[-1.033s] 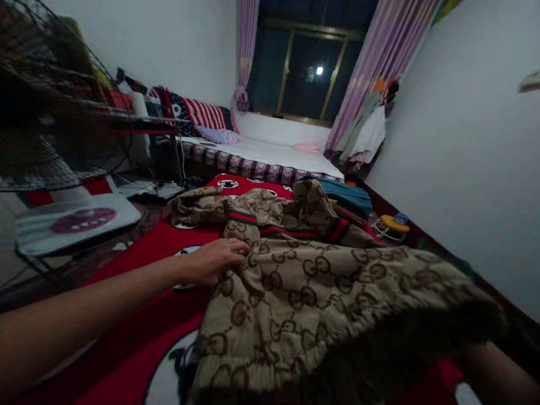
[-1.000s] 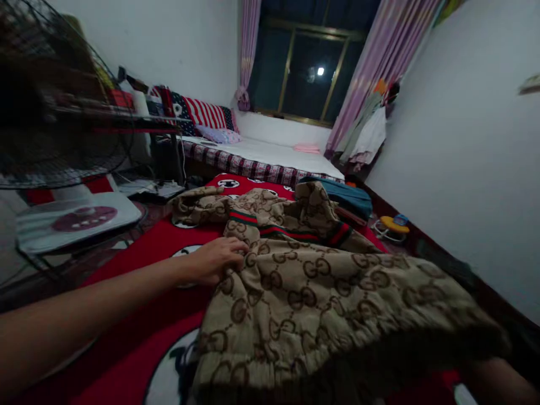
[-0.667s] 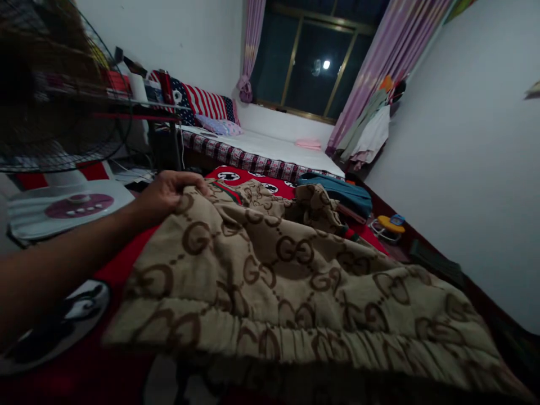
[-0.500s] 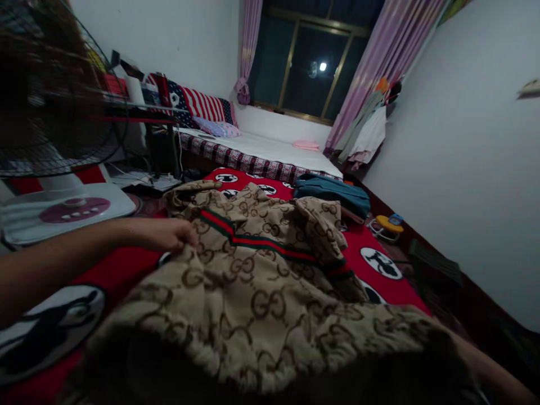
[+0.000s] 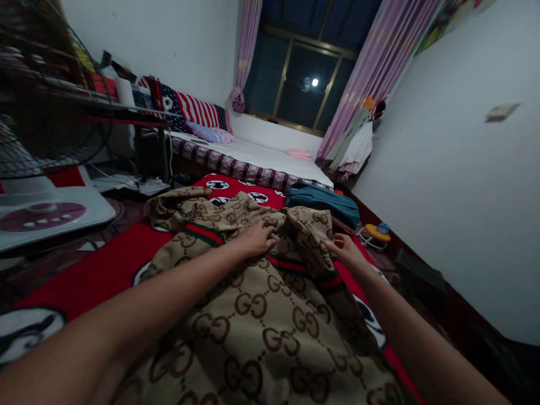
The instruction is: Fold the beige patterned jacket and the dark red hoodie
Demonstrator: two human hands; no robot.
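Observation:
A tan jacket (image 5: pixel 270 315) with a brown letter pattern and a green-red-green stripe across the chest lies spread before me. My left hand (image 5: pixel 258 238) reaches over its middle, just above the stripe. Its fingers are slightly bent and apart, at the cloth. My right hand (image 5: pixel 343 248) is at the outer edge of the folded right sleeve (image 5: pixel 310 230), fingers spread and the thumb side close to the fabric. Whether its fingertips touch the sleeve is hard to tell.
Under the jacket is a red blanket (image 5: pixel 101 270) with white round patches. A blue-green folded item (image 5: pixel 323 201) lies beyond the right sleeve. A fan (image 5: pixel 46 214) stands at left, a bed (image 5: pixel 261 157) at the back, a small yellow stool (image 5: pixel 377 232) at right.
My left hand has let go of the jacket's left side and moved to its middle. My right hand has come up from the hem to the right sleeve. The raised hem has dropped.

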